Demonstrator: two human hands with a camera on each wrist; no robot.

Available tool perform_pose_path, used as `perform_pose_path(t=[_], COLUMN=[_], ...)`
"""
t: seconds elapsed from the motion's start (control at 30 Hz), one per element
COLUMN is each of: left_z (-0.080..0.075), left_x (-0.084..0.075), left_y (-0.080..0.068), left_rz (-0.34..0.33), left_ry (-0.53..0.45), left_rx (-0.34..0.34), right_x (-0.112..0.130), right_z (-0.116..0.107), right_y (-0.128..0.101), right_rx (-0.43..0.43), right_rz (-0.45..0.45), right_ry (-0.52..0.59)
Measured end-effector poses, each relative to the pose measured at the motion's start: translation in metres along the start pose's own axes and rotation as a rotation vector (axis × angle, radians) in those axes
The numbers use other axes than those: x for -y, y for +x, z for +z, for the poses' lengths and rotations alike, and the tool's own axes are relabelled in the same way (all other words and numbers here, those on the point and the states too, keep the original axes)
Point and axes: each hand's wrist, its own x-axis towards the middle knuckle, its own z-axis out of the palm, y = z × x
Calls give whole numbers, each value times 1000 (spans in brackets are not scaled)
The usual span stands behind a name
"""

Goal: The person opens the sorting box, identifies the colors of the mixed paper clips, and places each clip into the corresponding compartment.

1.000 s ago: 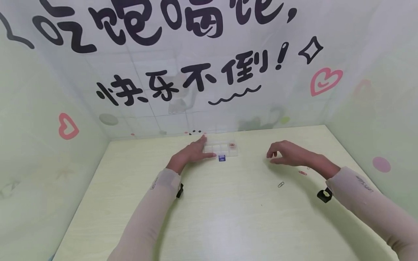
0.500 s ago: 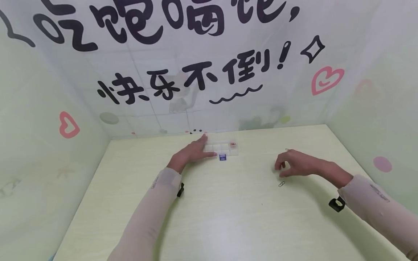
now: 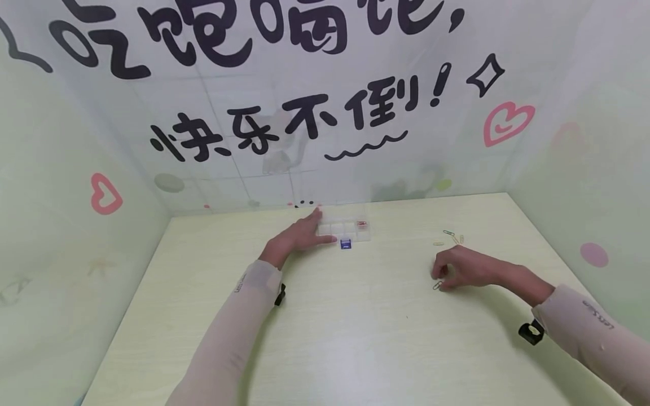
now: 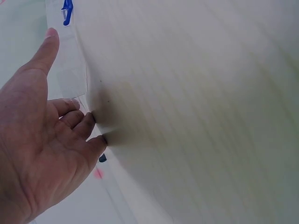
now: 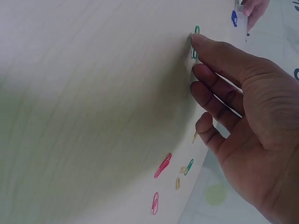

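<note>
My left hand [image 3: 299, 234] rests at the left end of a clear compartment box [image 3: 350, 230], its thumb along the front edge and its fingers toward the back. In the left wrist view the thumb is extended and the other fingers bend slightly. A blue latch [image 3: 346, 243] shows on the box's front, and red paper clips [image 3: 361, 224] lie in a right-hand compartment. Over the table to the right, my right hand [image 3: 467, 268] reaches down with its thumb tip right at a green paper clip [image 5: 194, 53]. Its other fingers are bent and apart from the thumb.
Several loose paper clips lie beyond the right hand, among them a green clip [image 3: 449, 232] and yellow ones. Pink paper clips [image 5: 162, 165] show in the right wrist view. A printed curtain [image 3: 284, 186] hangs behind the table [image 3: 345, 338].
My right hand has moved right and toward the near side, down to the green paper clip, uncovering the clips behind it. The left hand stays at the box.
</note>
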Motion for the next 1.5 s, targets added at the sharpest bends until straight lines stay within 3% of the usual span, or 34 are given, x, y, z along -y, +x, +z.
perform_pose_path(t=[0.33, 0.63, 1.1, 1.5], left_z=[2, 1, 1, 0], left_x=[1, 0, 1, 0], left_y=[2, 0, 1, 1], left_rz=[5, -10, 2, -4], left_ry=[5, -4, -4, 8], left_rx=[-2, -12, -2, -4], right_x=[-3, 0, 3, 3], right_z=[7, 4, 3, -4], right_y=[-3, 0, 7, 25], right_rx=[-30, 24, 56, -33], right_rz=[-22, -11, 12, -18], right_ry=[8, 87, 86, -28])
